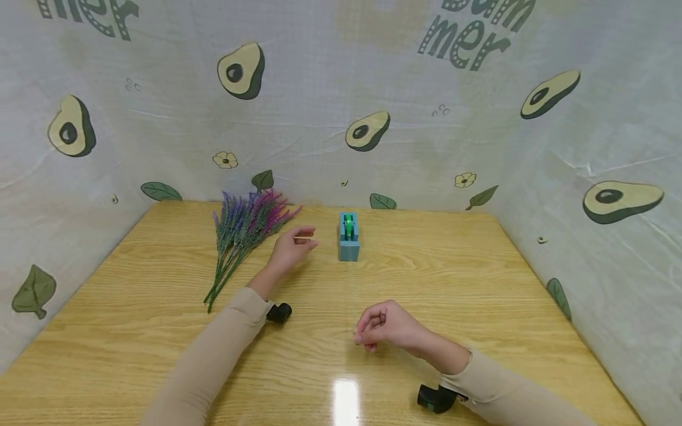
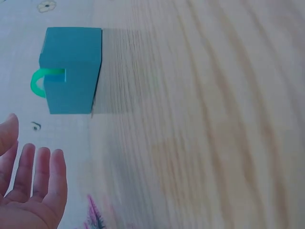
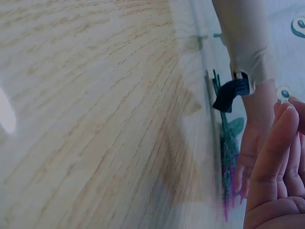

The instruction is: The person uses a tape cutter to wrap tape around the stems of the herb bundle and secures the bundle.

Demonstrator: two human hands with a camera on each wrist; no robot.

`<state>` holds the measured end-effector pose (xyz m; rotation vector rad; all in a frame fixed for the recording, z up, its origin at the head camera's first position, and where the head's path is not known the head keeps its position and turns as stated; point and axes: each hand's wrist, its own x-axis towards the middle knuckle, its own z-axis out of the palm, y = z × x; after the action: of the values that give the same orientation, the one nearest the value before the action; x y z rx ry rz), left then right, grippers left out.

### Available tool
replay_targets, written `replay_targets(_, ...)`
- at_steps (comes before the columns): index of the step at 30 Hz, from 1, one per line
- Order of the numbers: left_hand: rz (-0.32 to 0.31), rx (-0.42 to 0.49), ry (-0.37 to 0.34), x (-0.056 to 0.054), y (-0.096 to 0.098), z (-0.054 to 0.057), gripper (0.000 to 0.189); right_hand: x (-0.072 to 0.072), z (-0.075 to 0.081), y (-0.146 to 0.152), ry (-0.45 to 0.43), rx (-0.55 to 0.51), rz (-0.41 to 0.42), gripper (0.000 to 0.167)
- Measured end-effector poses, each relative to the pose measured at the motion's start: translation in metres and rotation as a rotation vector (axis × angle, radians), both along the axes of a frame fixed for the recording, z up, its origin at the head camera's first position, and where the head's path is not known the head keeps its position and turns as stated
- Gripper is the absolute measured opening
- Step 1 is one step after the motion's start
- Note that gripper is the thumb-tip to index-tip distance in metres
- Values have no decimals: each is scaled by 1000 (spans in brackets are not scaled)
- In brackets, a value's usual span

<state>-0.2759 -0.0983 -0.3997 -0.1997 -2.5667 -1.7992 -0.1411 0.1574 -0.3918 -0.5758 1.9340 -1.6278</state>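
Note:
A blue tape dispenser [image 1: 348, 251] with a green roll [image 1: 348, 226] stands at the back middle of the table, also seen in the left wrist view. My left hand [image 1: 295, 248] is just left of it, fingers loosely extended and apart from the dispenser, with nothing in them. Nearer the front, my right hand [image 1: 391, 324] is held with curled fingers, thumb and forefinger tips together. A tiny pale bit [image 3: 284, 101] shows at those fingertips in the right wrist view; what it is, I cannot tell.
A bunch of purple and pink lavender stems [image 1: 240, 236] lies on the wooden table [image 1: 453, 266], left of my left hand. A printed cloth [image 1: 309, 77] hangs behind and along the sides. Each wrist wears a black camera [image 1: 438, 398].

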Motion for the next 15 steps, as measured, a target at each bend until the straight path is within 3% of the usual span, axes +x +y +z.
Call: replay_targets(15, 99, -74, 110, 29, -53, 10, 35, 2, 0, 2, 4, -15, 0, 18)
